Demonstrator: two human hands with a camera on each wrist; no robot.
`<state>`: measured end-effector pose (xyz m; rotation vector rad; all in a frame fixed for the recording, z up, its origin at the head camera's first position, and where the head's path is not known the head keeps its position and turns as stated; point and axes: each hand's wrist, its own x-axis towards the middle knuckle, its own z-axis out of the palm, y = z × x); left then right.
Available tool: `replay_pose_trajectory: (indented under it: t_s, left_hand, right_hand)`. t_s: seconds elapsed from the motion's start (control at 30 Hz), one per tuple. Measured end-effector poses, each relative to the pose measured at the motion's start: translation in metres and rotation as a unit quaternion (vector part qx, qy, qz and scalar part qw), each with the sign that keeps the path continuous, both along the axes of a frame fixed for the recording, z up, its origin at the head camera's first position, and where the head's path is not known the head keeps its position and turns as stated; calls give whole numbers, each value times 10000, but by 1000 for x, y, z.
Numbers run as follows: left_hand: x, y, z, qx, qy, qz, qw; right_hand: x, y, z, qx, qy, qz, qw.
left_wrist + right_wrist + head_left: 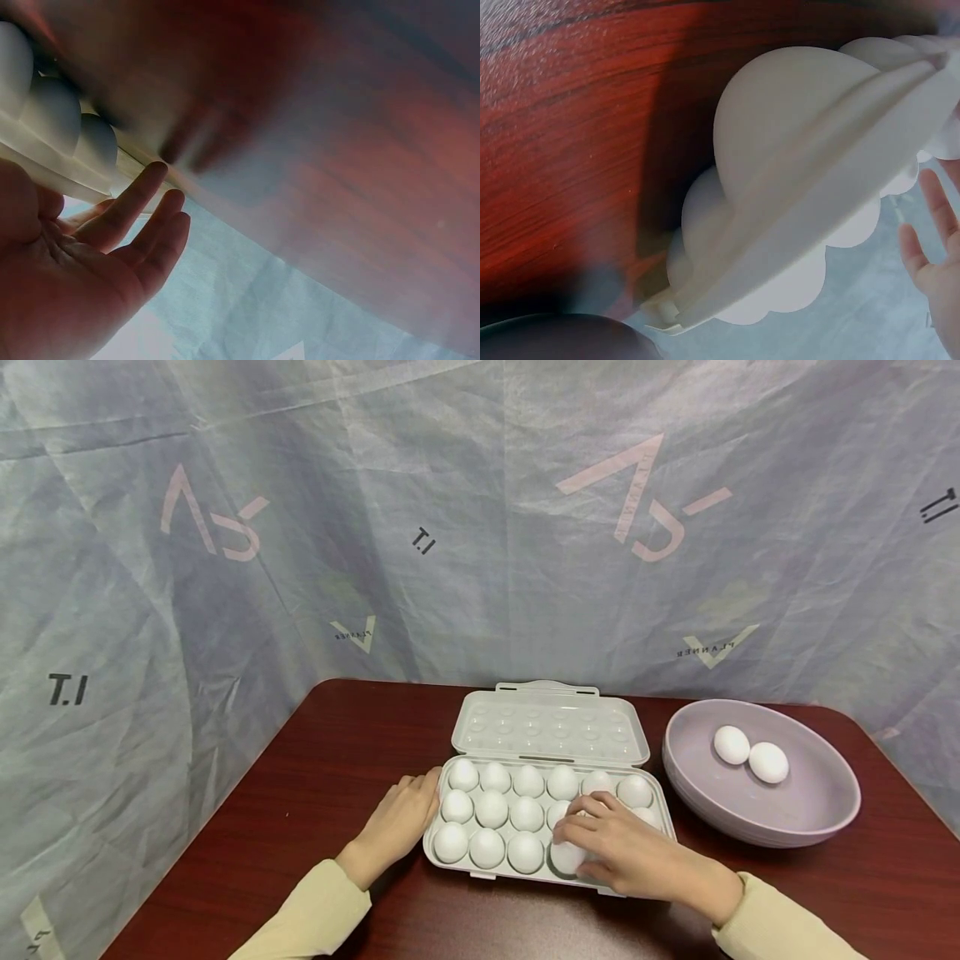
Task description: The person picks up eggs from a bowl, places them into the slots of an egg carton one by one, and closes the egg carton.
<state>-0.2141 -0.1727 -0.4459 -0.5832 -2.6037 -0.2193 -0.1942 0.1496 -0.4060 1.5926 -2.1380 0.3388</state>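
Note:
A white plastic egg tray (495, 871), its lid (551, 727) folded back behind it, holds several white eggs (492, 809) in rows. Over the front row, my right hand (630, 852) curls its fingers and thumb round an egg (566, 858) that sits at its cup. The hand covers part of the front right of the tray. My left hand (401, 817) rests at the tray's left edge, and in the left wrist view its fingers (124, 206) reach out loosely along the tray's side. From below, the right wrist view shows the tray's rounded cups (780, 112).
To the right of the tray stands a wide mauve bowl (795, 818) with two white eggs (750, 758) in it. The dark red-brown wooden table (315, 760) has rounded far corners. Grey printed fabric (450, 527) hangs behind and at both sides.

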Motion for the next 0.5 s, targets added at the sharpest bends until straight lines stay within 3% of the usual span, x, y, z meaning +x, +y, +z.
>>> replay_pose_trajectory:
  t_s: [0.5]
  left_hand:
    - [-1, 0, -1, -30, 6, 45, 10000]
  right_hand:
    - [-1, -2, -4, 66, 95, -4, 9999]
